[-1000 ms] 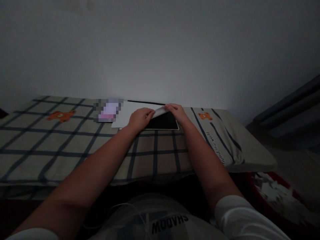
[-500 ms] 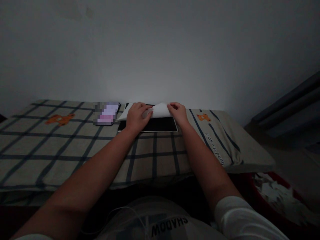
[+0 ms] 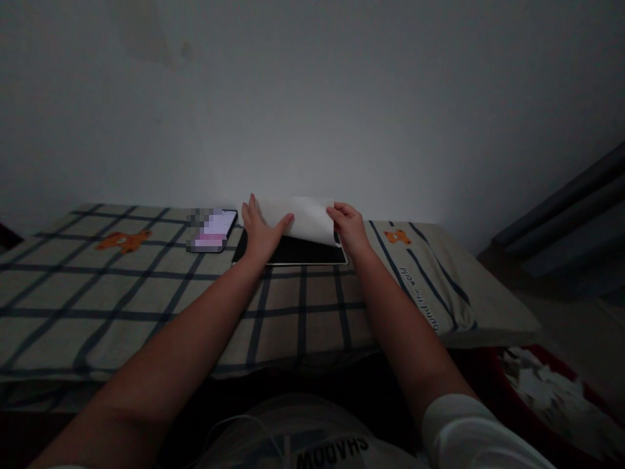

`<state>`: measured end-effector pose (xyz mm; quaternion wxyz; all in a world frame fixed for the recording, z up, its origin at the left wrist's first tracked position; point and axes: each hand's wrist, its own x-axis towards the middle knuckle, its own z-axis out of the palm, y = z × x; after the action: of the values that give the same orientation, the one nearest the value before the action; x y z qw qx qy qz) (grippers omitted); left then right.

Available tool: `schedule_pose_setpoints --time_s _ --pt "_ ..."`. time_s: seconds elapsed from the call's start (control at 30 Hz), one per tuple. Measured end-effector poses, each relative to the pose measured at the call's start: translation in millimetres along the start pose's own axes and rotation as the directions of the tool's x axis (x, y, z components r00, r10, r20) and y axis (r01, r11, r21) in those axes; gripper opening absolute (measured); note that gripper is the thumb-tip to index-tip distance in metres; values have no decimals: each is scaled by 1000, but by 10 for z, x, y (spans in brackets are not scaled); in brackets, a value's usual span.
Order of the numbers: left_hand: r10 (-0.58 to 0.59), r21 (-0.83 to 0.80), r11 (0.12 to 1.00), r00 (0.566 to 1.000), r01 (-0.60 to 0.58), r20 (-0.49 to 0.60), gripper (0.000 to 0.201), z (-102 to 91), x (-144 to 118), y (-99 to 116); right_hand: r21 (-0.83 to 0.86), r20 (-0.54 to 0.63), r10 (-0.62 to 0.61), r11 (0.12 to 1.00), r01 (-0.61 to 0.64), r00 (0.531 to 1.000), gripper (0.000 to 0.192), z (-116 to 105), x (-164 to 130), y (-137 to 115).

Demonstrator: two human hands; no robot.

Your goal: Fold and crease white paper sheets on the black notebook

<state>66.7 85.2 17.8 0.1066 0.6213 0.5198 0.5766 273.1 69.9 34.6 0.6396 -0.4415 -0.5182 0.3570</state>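
A white sheet of paper (image 3: pixel 305 216) is raised and bent over a flat black panel with a thin pale border (image 3: pixel 310 254), which lies on the checked cloth. My right hand (image 3: pixel 349 225) pinches the sheet's right edge between thumb and fingers. At the sheet's left side, my left hand (image 3: pixel 261 231) is open, fingers pointing up and the thumb spread out to the right. It appears to rest against the paper. The back part of the panel is hidden behind the sheet and my left hand.
A phone with a lit, partly blurred screen (image 3: pixel 212 231) lies left of the panel. The checked cloth (image 3: pixel 161 280) covers a bed-like surface against a grey wall (image 3: pixel 312 98). A red container (image 3: pixel 495 371) with paper scraps (image 3: pixel 547 391) stands at lower right. Dark drapery (image 3: pixel 561 228) hangs at right.
The sheet has come up more upright, and its front edge now slopes down at the right. My left hand has shifted slightly left and its fingers have spread. My right hand still pinches the edge.
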Motion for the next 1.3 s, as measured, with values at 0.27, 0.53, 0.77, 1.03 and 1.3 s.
schedule_pose_setpoints --time_s 0.27,0.53,0.77,1.03,1.3 --pt "18 -412 911 992 36 127 109 30 10 -37 141 307 91 980 -141 947 37 98 -117 -55" --pt "26 -541 838 985 71 169 104 -70 -37 133 58 201 52 996 -64 978 35 99 -101 -52" --pt "-117 -527 799 935 290 336 86 -128 -14 221 -254 184 -239 925 281 953 23 44 -62 -29" --pt "-202 -574 645 837 504 509 76 -163 36 239 -366 123 -262 885 289 957 21 44 -50 33" --pt "-271 -500 638 779 585 566 72 -191 67 195 -219 126 -22 975 50 992 27 81 -39 135"
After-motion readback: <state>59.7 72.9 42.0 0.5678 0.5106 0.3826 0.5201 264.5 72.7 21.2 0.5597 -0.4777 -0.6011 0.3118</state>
